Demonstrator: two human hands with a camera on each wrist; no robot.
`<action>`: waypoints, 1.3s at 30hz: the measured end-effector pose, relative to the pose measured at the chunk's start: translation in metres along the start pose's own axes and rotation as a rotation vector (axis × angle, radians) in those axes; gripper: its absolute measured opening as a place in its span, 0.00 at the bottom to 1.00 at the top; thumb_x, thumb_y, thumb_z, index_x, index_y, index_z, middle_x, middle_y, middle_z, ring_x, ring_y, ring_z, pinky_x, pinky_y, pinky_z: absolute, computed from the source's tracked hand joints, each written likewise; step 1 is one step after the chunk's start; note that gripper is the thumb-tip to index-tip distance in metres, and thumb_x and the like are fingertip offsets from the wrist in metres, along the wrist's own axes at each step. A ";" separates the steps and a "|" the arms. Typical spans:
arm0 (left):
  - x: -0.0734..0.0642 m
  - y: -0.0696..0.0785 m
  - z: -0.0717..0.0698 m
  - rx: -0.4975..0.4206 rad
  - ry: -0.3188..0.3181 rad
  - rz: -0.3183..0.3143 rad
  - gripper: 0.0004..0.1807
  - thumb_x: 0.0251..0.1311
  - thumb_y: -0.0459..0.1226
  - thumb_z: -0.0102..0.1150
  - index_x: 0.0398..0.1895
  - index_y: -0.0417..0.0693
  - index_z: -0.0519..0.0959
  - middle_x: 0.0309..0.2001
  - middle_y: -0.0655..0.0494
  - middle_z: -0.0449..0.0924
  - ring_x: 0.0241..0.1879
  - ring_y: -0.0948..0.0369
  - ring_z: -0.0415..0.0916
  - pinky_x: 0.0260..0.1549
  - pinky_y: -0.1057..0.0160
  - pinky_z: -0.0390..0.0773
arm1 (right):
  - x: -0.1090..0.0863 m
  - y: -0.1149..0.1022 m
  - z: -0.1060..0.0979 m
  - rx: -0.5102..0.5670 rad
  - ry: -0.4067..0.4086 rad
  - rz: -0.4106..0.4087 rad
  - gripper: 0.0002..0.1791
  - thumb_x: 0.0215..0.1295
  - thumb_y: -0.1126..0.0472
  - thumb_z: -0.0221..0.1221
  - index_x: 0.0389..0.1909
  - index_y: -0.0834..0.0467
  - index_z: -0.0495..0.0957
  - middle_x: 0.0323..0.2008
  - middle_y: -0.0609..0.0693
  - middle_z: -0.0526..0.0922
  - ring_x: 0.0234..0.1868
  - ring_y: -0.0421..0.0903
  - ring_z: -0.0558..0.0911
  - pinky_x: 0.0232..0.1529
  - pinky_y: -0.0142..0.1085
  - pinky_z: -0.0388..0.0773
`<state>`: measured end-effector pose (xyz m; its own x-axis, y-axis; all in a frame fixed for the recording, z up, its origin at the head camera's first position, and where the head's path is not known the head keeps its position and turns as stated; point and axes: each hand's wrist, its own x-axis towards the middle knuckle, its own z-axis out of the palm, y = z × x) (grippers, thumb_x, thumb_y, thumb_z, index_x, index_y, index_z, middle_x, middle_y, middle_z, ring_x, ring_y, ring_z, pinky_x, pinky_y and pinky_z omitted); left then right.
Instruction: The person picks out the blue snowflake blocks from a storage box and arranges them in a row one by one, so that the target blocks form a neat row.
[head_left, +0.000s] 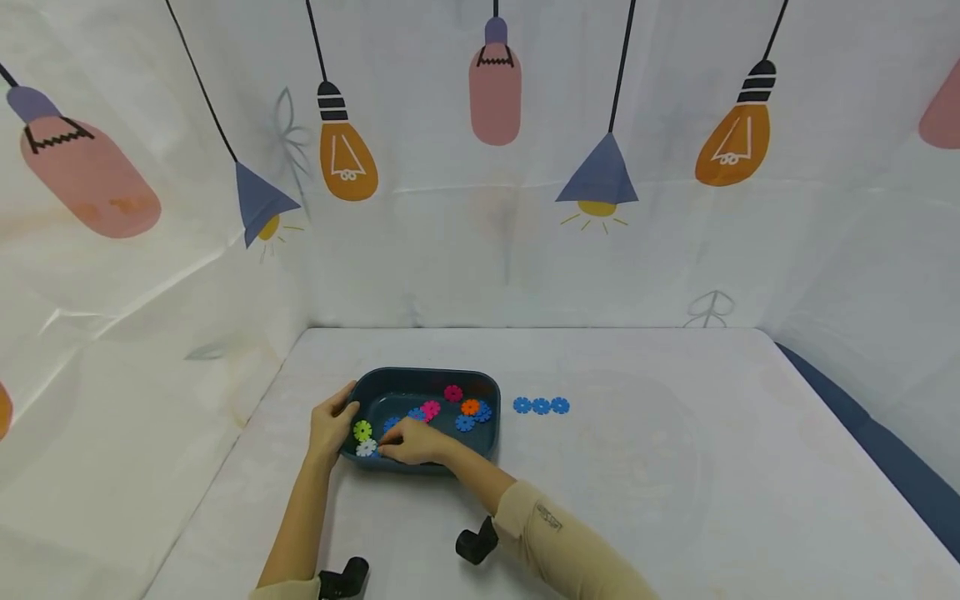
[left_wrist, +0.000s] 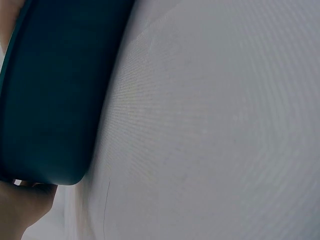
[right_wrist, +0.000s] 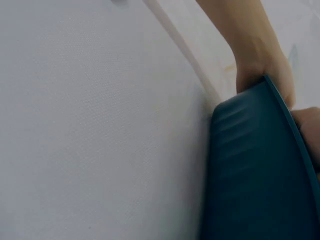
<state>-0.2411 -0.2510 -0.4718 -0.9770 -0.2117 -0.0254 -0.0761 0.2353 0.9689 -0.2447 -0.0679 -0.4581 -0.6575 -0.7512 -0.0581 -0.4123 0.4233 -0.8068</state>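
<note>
A dark teal plastic tray (head_left: 420,370) stands on the white table and holds several notched, flower-shaped plastic discs. With thumb at the rim and fingers outside, my left hand (head_left: 328,429) grips its left end; that grip also shows in the left wrist view, on the tray wall (left_wrist: 55,100). My right hand (head_left: 412,442) reaches over the front rim, fingers bent down into the front left corner. Its fingertips are right at a blue disc (head_left: 377,453), beside a white disc (head_left: 366,448) and a lime-green disc (head_left: 362,430). Whether they pinch the blue disc I cannot tell.
Right of the tray, three blue discs (head_left: 541,406) lie in a row on the table (head_left: 637,500). Farther right inside the tray are pink, orange and blue discs, among them an orange disc (head_left: 470,407). A white sheet with printed lamps (head_left: 495,250) hangs behind the table.
</note>
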 end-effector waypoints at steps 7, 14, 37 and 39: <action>0.000 0.000 0.001 -0.014 0.011 0.015 0.25 0.66 0.29 0.45 0.67 0.35 0.62 0.68 0.40 0.59 0.69 0.48 0.54 0.66 0.53 0.57 | 0.003 -0.006 0.001 0.040 -0.107 0.025 0.15 0.70 0.60 0.49 0.33 0.65 0.81 0.19 0.45 0.70 0.21 0.35 0.65 0.22 0.26 0.62; 0.000 0.001 0.001 -0.008 -0.003 0.007 0.25 0.67 0.29 0.44 0.67 0.35 0.61 0.68 0.40 0.58 0.69 0.48 0.53 0.67 0.53 0.55 | 0.002 -0.007 0.003 -0.110 0.222 0.064 0.12 0.63 0.63 0.56 0.41 0.65 0.83 0.38 0.51 0.85 0.38 0.39 0.80 0.39 0.27 0.77; -0.001 -0.001 0.001 0.004 0.005 0.011 0.25 0.67 0.30 0.44 0.68 0.37 0.61 0.69 0.40 0.58 0.69 0.48 0.53 0.66 0.52 0.57 | -0.002 0.004 -0.003 0.283 -0.072 -0.042 0.11 0.62 0.62 0.60 0.43 0.63 0.84 0.35 0.48 0.85 0.31 0.32 0.76 0.35 0.25 0.76; 0.000 -0.001 0.002 0.005 0.008 0.009 0.25 0.67 0.30 0.44 0.68 0.37 0.62 0.68 0.40 0.58 0.69 0.48 0.53 0.66 0.52 0.57 | -0.004 0.005 -0.004 0.312 -0.041 -0.068 0.12 0.60 0.64 0.61 0.43 0.64 0.83 0.38 0.53 0.85 0.33 0.32 0.78 0.38 0.26 0.78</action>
<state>-0.2410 -0.2496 -0.4728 -0.9760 -0.2172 -0.0148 -0.0686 0.2424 0.9678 -0.2465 -0.0610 -0.4592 -0.6065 -0.7949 -0.0160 -0.2375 0.2003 -0.9505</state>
